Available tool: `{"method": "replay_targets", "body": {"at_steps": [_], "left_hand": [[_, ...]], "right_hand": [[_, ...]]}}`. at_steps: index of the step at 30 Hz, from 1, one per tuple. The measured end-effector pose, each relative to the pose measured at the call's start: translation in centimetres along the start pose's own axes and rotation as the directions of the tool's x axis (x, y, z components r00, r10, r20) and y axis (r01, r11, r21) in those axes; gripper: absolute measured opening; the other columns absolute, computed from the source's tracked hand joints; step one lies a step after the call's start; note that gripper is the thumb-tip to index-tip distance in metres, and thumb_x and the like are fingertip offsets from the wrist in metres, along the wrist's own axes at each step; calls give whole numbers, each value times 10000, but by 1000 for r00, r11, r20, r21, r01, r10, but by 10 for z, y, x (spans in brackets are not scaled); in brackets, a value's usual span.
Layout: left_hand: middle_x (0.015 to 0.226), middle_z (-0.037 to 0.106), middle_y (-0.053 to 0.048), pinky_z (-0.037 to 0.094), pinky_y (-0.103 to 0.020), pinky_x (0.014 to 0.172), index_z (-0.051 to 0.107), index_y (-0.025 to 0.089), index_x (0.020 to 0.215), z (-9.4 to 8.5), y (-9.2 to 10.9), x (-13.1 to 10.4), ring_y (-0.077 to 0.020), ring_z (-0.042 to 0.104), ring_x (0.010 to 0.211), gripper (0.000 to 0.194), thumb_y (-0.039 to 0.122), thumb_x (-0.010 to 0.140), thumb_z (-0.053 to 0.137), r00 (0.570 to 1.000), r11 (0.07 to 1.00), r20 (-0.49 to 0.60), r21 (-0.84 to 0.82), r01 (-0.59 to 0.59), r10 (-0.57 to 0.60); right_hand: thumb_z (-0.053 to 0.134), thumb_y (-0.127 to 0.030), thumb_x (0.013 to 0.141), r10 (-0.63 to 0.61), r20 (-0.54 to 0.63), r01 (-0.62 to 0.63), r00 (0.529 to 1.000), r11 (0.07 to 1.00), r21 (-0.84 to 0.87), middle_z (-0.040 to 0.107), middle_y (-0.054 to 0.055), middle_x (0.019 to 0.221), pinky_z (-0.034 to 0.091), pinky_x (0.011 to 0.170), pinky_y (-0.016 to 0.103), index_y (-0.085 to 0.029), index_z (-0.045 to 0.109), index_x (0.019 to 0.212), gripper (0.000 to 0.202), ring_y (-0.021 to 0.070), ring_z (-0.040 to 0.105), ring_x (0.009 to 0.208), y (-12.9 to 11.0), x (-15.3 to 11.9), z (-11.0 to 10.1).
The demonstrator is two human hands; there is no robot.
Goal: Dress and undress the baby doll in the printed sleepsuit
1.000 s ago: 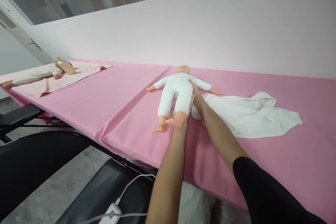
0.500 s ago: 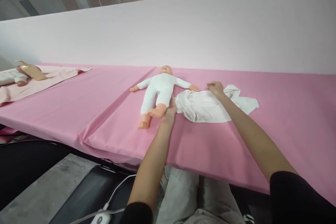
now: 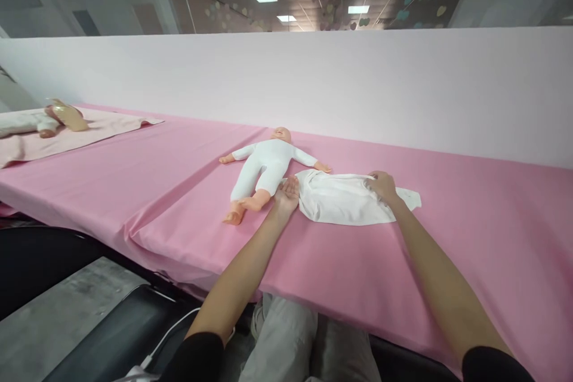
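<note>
A baby doll (image 3: 270, 158) in a white suit lies on its back on the pink-covered table (image 3: 340, 268), arms spread and feet towards me. Right of it a crumpled white cloth garment (image 3: 342, 200) is spread out. My left hand (image 3: 287, 192) rests palm up between the doll's leg and the garment's left end, fingers loosely curled with nothing seen in them. My right hand (image 3: 382, 186) is on the upper right part of the garment, its fingers closed on the fabric.
At the far left, a light pink mat (image 3: 102, 129) holds another doll in white (image 3: 27, 124) and a tan hand-shaped object (image 3: 71, 116). A white partition (image 3: 358, 89) stands behind the table. A black chair (image 3: 120, 328) and a white cable are below on the left.
The view has tilted up. My right hand has come down onto the garment and taken hold of it. My left hand has turned palm up beside the doll's leg.
</note>
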State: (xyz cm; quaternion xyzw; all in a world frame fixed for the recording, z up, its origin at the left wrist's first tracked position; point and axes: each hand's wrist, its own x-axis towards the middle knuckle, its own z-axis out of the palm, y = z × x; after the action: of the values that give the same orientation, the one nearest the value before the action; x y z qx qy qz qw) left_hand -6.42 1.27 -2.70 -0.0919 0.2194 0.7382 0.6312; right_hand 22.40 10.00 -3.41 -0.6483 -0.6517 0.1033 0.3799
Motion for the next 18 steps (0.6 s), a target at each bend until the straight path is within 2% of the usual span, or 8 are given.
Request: {"method": "replay_targets", "body": {"at_steps": [3,6,8,10,11,14,16,18], "left_hand": [[712,645,-82,559,-203,561,567,49,1019,1,-3,2,-124,655,605,312,143,918,287,998,994,25,93,61,-64],[680,629,-72,541,-196,560,580,55,941,3,-5,4,-115,636,582,258,138,895,340,994,969,66,238,63,-81],[663,617,-55,528,-201,561,593,75,893,5,-8,1,-108,612,557,211,131,868,391,993,913,115,409,-15,-35],[698,624,-49,510,-199,569,620,101,881,11,-15,-6,-106,601,581,171,135,840,457,963,786,257,577,-223,85],[749,639,-50,505,-191,598,638,119,887,15,-19,-12,-108,610,637,154,130,822,499,918,702,366,614,-361,152],[1005,659,-40,472,-165,802,678,193,948,35,-34,-40,-124,602,965,245,80,735,634,691,507,692,528,-681,208],[1137,636,-32,451,-206,898,668,229,1029,54,-43,-66,-160,561,1104,349,95,707,680,566,459,825,501,-734,3],[1138,646,-36,467,-267,912,663,229,1048,73,-52,-97,-190,574,1109,328,131,735,660,412,452,826,558,-696,-385]], "right_hand": [[584,-210,642,-2,-91,8,996,997,73,634,46,734,406,784,329,-178,659,710,107,208,560,771,-12,7,-13],[616,-227,649,-39,-236,92,971,971,220,614,15,709,412,724,297,-170,696,774,159,174,546,719,-35,11,-44],[632,-221,651,-73,-316,176,946,935,308,521,-25,597,390,611,272,-177,706,804,176,140,485,603,-59,5,-72],[626,-182,669,-164,-397,317,903,878,358,437,-46,546,353,555,252,-179,705,802,155,111,430,547,-87,-10,-102],[628,-163,677,-210,-430,387,878,840,381,438,-45,554,339,541,246,-177,703,797,142,101,422,544,-100,-21,-117],[612,-107,702,-355,-501,561,789,750,351,515,-29,605,337,535,243,-183,703,799,153,93,468,575,-133,-60,-154],[628,-84,699,-429,-490,622,759,699,352,539,-29,612,327,514,235,-194,707,799,168,88,493,577,-143,-84,-173],[637,-132,737,-469,-472,653,746,651,386,578,-24,682,354,508,224,-211,700,811,126,80,517,598,-143,-101,-187]]}}
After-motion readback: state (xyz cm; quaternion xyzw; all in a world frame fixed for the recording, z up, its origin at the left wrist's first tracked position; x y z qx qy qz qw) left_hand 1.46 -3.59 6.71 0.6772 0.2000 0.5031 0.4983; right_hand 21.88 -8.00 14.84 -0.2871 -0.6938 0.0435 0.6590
